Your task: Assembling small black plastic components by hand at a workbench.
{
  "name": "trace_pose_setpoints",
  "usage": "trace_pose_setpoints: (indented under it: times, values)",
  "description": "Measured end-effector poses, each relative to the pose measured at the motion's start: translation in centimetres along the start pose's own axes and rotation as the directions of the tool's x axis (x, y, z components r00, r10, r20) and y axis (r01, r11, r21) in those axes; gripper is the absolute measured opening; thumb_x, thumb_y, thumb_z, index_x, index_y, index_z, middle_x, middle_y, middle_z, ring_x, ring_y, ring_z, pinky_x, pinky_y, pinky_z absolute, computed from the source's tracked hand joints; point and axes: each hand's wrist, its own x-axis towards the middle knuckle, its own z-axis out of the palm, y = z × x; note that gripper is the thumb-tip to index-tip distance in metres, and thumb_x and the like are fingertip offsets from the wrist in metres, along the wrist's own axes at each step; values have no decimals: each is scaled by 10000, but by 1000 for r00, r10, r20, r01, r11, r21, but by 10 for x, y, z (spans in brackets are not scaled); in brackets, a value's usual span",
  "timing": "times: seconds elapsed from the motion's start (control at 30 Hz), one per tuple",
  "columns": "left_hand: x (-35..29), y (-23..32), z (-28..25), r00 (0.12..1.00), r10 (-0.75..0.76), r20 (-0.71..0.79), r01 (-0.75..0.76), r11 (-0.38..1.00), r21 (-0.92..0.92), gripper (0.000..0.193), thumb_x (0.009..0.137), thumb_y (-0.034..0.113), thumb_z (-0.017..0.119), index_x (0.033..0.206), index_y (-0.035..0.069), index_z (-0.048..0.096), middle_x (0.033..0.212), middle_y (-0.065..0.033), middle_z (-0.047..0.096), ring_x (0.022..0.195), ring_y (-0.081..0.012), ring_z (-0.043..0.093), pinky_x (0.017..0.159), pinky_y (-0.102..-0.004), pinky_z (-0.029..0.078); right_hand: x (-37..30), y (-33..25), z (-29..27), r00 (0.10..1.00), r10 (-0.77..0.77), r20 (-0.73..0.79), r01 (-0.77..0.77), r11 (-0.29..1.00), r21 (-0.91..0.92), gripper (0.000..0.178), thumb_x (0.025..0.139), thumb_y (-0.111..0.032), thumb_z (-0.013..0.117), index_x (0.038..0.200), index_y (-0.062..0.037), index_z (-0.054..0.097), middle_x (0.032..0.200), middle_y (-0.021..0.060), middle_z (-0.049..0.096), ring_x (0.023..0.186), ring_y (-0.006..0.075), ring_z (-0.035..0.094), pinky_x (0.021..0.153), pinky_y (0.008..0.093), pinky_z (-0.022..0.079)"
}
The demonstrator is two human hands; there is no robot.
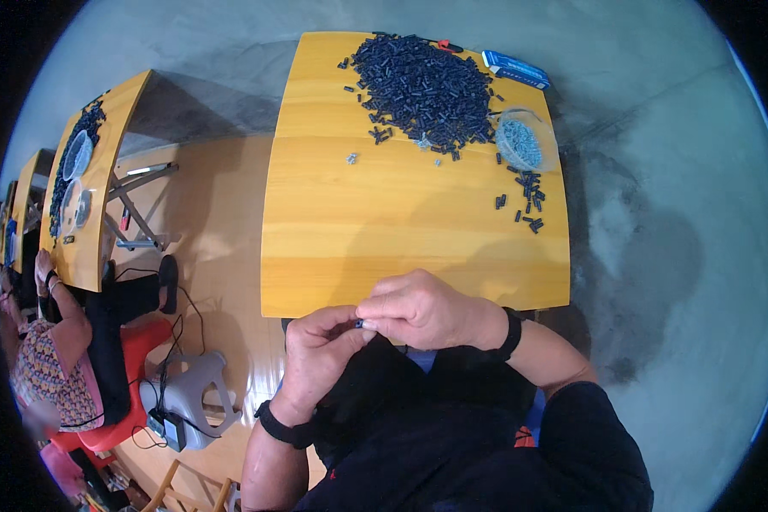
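Observation:
Just in front of the table's near edge, my left hand (320,346) and my right hand (418,309) meet fingertip to fingertip. Between the left thumb and forefinger sits a small black plastic piece (359,324), mostly covered by fingers. The right thumb and fingers are pinched together against it; whatever else they may hold is hidden. A big pile of short black tubular pieces (422,90) covers the far part of the yellow table (333,230). At the right edge, a clear round tub (504,152) holds many small silvery metal parts (523,143).
Loose black pieces (529,192) lie below the tub, and small metal bits (352,159) lie left of it. Behind are a blue box (515,69) and a red-and-black tool (446,45). Leftward, another person (60,358) sits at a similar table (102,196), near a grey stool (188,401).

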Motion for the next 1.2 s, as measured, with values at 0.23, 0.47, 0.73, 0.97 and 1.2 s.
trace_pose_setpoints:
  times: [0.23,0.47,0.73,0.97,1.2]
  values:
    - [1,5,-3,989,-100,113,82,984,156,158,839,4,701,991,-39,703,816,-38,701,726,-67,602,649,-229,497,-5,3,-1,996,-53,71,58,995,-80,97,827,-56,623,766,-29,552,669,147,507,624,352,561,557,430,450]
    - [2,6,-3,980,-181,76,168,973,160,116,830,11,702,936,-36,712,783,-47,697,678,-80,604,632,-220,483,-8,3,3,996,-50,79,56,995,-84,81,848,-98,617,831,-24,587,726,157,562,651,369,575,582,441,476]
    - [-1,6,-1,989,-88,120,57,970,237,106,801,-2,715,903,-31,716,764,-64,697,699,-105,631,647,-242,498,3,73,-68,864,204,-461,-374,872,-316,157,854,-133,623,802,-2,554,705,168,577,640,361,584,585,434,463]
    - [4,-2,-2,997,21,80,-39,970,240,118,804,17,709,905,-43,699,798,-124,699,728,-177,657,656,-280,497,10,134,-121,744,296,-599,-581,730,-361,253,837,-167,642,1031,-8,607,757,190,645,712,360,636,633,424,495]
    - [5,-5,-1,1000,21,3,-20,927,374,141,779,39,728,892,-40,698,785,-147,696,696,-190,666,637,-283,505,16,146,-126,798,288,-530,-566,661,-492,170,840,-189,641,941,-53,662,796,178,669,763,359,651,669,433,509]
